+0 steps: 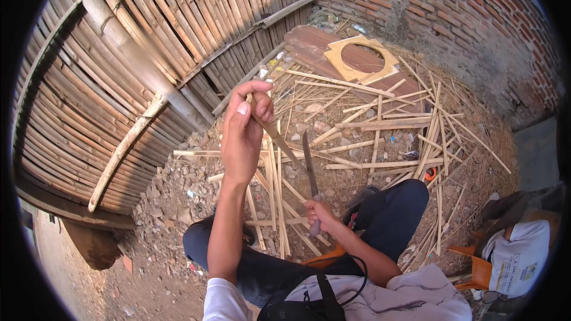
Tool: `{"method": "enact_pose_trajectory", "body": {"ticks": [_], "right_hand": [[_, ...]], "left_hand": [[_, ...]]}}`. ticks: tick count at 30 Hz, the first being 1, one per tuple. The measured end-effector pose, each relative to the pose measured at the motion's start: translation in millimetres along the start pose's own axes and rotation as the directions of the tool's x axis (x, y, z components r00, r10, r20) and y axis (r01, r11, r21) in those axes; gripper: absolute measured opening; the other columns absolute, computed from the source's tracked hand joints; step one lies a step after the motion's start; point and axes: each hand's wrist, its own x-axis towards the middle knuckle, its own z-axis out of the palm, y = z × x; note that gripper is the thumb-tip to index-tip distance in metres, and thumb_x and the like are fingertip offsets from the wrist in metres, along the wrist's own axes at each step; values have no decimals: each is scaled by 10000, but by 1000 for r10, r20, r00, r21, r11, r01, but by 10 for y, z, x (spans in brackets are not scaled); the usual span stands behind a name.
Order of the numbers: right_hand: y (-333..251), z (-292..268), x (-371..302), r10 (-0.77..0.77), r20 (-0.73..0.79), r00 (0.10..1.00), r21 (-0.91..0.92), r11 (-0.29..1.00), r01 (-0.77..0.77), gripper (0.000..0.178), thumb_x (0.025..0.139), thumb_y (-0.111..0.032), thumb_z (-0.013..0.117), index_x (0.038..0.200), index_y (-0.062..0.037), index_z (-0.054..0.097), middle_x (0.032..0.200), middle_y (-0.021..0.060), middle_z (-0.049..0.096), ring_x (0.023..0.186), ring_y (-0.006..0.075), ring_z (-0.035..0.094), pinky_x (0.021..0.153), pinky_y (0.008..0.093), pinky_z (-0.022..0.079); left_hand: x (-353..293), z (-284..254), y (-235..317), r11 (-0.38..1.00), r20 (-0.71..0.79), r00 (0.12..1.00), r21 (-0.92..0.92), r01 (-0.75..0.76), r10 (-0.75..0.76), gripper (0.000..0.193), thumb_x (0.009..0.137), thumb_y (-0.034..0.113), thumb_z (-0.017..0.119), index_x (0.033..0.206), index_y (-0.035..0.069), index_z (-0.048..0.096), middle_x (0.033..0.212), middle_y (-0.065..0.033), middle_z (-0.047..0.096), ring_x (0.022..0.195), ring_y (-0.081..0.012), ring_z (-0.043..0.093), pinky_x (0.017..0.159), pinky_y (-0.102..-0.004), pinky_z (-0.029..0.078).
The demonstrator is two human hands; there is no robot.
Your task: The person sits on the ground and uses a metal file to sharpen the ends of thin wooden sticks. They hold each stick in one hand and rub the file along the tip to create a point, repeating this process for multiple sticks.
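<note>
Raised in front of me, my left hand pinches the upper end of a bamboo strip. The strip slants down to the right, its lower end by the blade of a knife. Lower and to the right, my right hand is wrapped round the knife's handle, with the long dark blade pointing up and away. Whether the blade touches the strip, I cannot tell. Many pale bamboo strips lie scattered and crossed on the ground beyond my knees.
A bamboo-slat wall stands on the left, and a brick wall at the far right. A brown board lies at the back with a yellowish cut-out panel on it. An orange chair with white cloth is at right.
</note>
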Motion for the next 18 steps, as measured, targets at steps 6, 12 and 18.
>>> {"method": "enact_pose_trajectory", "body": {"ticks": [6, 12, 18], "right_hand": [[-252, 392, -395, -269, 40, 962, -75, 959, 272, 232, 936, -149, 656, 788, -122, 480, 577, -41, 424, 427, 76, 377, 405, 280, 331], [-403, 515, -604, -306, 66, 950, -61, 949, 310, 204, 954, -137, 654, 828, -128, 494, 580, -46, 427, 426, 68, 382, 413, 271, 328], [-889, 781, -1138, -441, 138, 887, -43, 892, 450, 204, 977, -126, 614, 862, -149, 447, 567, -46, 408, 396, 69, 345, 412, 266, 315]], "left_hand": [[-15, -141, -51, 981, 72, 994, 172, -91, 80, 237, 1074, 256, 558, 1180, 49, 513, 899, -61, 589, 819, -138, 575, 779, -295, 494], [11, -176, -199, 968, 2, 984, 180, -176, 178, 197, 1098, 229, 514, 1165, 59, 441, 758, -23, 533, 680, -83, 464, 648, -225, 391], [59, -237, -237, 952, -41, 979, 243, -184, 199, 226, 1116, 286, 466, 1071, 66, 481, 747, 26, 394, 649, -63, 338, 604, -227, 300]]}}
